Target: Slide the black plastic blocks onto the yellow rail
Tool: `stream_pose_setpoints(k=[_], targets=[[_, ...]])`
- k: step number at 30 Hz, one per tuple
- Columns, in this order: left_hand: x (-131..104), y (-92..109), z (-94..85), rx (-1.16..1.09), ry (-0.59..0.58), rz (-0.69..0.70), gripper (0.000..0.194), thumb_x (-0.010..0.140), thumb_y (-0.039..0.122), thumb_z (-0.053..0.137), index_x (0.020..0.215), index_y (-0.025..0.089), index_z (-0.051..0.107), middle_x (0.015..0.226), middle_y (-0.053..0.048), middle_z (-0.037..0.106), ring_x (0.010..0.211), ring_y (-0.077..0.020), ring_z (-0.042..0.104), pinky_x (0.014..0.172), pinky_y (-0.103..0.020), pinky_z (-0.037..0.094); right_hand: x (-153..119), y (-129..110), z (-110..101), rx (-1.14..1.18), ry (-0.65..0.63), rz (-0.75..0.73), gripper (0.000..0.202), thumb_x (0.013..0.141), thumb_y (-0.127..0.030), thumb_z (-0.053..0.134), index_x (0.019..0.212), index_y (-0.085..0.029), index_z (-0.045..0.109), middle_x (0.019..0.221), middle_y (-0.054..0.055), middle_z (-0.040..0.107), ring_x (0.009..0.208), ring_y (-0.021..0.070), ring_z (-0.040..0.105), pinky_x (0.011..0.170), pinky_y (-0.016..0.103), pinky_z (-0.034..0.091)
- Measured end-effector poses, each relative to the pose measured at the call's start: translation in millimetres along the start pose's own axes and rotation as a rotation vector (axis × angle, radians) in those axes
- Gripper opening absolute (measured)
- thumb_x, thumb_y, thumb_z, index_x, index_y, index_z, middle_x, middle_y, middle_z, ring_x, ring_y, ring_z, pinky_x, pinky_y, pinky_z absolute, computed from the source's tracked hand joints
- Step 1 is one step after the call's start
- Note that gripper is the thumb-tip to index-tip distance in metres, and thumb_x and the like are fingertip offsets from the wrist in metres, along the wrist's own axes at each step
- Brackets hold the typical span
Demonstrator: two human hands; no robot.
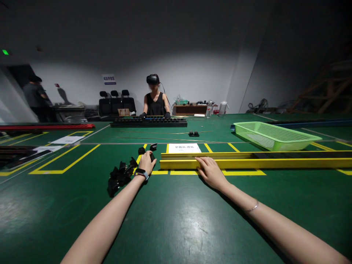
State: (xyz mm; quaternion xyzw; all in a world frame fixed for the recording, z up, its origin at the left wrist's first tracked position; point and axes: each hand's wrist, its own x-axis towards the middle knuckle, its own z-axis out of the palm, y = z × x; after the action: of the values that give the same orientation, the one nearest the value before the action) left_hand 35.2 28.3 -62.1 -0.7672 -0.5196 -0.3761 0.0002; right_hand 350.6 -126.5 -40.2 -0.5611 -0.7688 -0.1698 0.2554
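My left hand, with a watch at the wrist, is closed on a small black plastic piece, partly hidden by the fingers. It is just off the left end of a long yellow rail lying lengthwise on the green table. A pile of similar black pieces sits left of this hand, and two loose ones lie just beyond it. Over the rail's near wall, my right hand grips with the fingertips on top and the thumb on the near side.
Behind the rail lies a white printed sheet. A light green basket stands at the right. Thin rods and two black pieces lie farther back. Across the table a person in a headset works at black rails.
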Motion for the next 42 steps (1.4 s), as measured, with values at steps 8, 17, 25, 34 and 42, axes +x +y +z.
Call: stream_pose_setpoints(k=[8, 17, 25, 34, 42], targets=[[0, 10, -11.1, -0.328, -0.03, 0.021, 0.028, 0.084, 0.035, 0.052, 0.107, 0.023, 0.061, 0.104, -0.007, 0.059, 0.096, -0.0193, 0.059, 0.081, -0.032, 0.049, 6, 10, 10, -0.002, 0.032, 0.022, 0.033, 0.093, -0.03, 0.037, 0.121, -0.023, 0.052, 0.104, 0.008, 0.061, 0.096, 0.0208, 0.053, 0.086, 0.036, 0.038], [3, 9, -16.9, -0.553, -0.015, -0.073, 0.032, 0.084, 0.038, 0.049, 0.104, 0.02, 0.066, 0.109, -0.006, 0.065, 0.1, -0.019, 0.059, 0.09, -0.033, 0.045, 7, 9, 11, -0.047, 0.038, 0.048, 0.03, 0.094, -0.029, 0.036, 0.117, -0.024, 0.054, 0.101, 0.007, 0.061, 0.092, 0.0199, 0.053, 0.083, 0.034, 0.037], [4, 11, -21.5, -0.686, -0.059, -0.139, 0.032, 0.08, 0.037, 0.053, 0.101, 0.017, 0.068, 0.106, -0.008, 0.068, 0.097, -0.0209, 0.061, 0.088, -0.034, 0.047, 6, 6, 8, -0.051, 0.041, 0.027, 0.032, 0.093, -0.027, 0.036, 0.12, -0.022, 0.052, 0.1, 0.008, 0.06, 0.092, 0.0215, 0.052, 0.083, 0.036, 0.036], [4, 11, -19.1, -0.684, -0.081, -0.146, 0.033, 0.079, 0.037, 0.054, 0.1, 0.017, 0.068, 0.104, -0.007, 0.069, 0.095, -0.0204, 0.062, 0.088, -0.034, 0.047, 5, 4, 6, -0.056, 0.016, 0.026, 0.033, 0.091, -0.028, 0.039, 0.121, -0.022, 0.05, 0.102, 0.008, 0.058, 0.094, 0.0217, 0.05, 0.085, 0.035, 0.035], [4, 13, -20.7, -0.713, -0.108, -0.153, 0.034, 0.078, 0.038, 0.054, 0.101, 0.016, 0.067, 0.105, -0.008, 0.068, 0.096, -0.021, 0.062, 0.087, -0.034, 0.047, 4, 4, 5, -0.05, 0.011, 0.014, 0.034, 0.091, -0.028, 0.038, 0.123, -0.022, 0.049, 0.103, 0.009, 0.058, 0.096, 0.0226, 0.05, 0.086, 0.036, 0.035]])
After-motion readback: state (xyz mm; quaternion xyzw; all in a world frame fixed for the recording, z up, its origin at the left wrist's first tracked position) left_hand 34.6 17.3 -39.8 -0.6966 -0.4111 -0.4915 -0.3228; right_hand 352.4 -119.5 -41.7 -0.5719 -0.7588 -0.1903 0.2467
